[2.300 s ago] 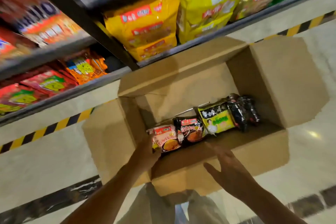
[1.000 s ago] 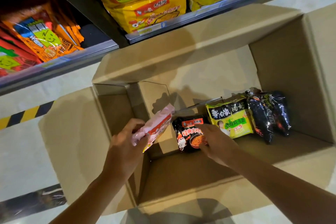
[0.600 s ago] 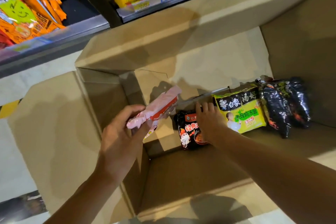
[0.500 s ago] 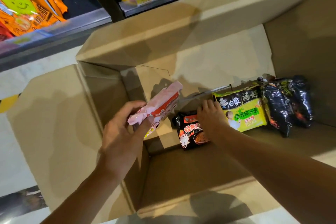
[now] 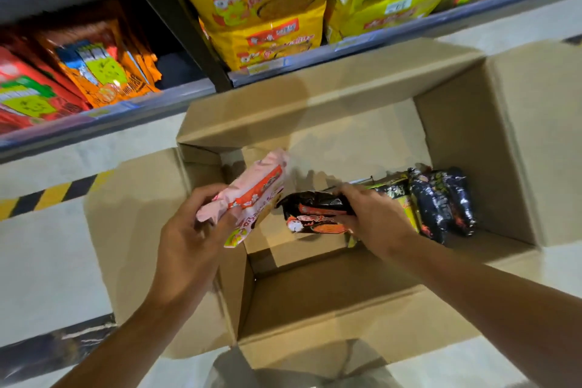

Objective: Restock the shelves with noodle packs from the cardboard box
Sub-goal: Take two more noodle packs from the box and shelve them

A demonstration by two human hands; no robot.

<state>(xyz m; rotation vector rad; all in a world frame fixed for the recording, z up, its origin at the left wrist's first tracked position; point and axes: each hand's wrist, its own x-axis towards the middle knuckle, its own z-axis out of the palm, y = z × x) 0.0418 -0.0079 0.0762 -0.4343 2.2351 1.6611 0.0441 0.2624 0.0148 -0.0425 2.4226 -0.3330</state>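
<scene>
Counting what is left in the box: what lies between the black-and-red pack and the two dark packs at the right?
In the head view, one yellow-green noodle pack, partly hidden behind the right hand.

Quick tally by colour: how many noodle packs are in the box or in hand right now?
Pink pack, in left hand: 1
Black-and-red pack, gripped by right hand: 1
Green-yellow pack: 1
Dark packs: 2
Total: 5

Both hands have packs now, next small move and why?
Probably lift the right hand straight up out of the open brown cardboard box. Its fingers already curl round the black-and-red noodle pack, which looks raised off the box floor, and the left hand already holds the pink noodle pack above the box.
</scene>
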